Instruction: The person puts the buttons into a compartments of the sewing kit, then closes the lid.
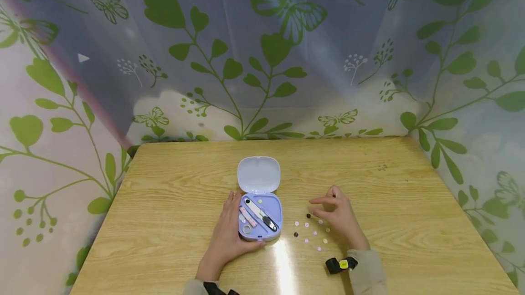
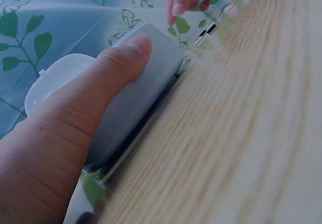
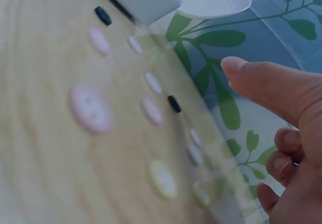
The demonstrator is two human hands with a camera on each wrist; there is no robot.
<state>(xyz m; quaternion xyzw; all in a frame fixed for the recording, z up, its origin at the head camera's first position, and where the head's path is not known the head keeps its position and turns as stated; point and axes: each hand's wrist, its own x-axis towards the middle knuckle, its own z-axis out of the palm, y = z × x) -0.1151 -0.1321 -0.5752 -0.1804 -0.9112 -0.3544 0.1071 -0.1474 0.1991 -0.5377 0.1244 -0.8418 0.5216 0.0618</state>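
A light blue sewing box (image 1: 261, 236) stands on the table with its white lid (image 1: 259, 174) flipped back. My left hand (image 1: 228, 235) holds the box at its left side, fingers along that side and thumb across the front wall. Inside lie a white-and-black tool (image 1: 260, 214), a pink-and-white strip (image 1: 248, 216), a ring (image 1: 246, 229) and a pale yellow-green button (image 1: 260, 201). My right hand (image 1: 338, 215) hovers above several loose buttons, thumb and forefinger extended and apart, other fingers curled. Nothing shows between them. A black button (image 1: 308, 215) lies just below the fingertips.
The loose buttons, such as a pink one (image 3: 91, 108) and a yellow one (image 3: 163, 179), spread over the wooden table (image 1: 172, 249) right of the box. A leaf-and-butterfly curtain (image 1: 229, 58) hangs behind the table. Black straps (image 1: 341, 265) are on the wrists.
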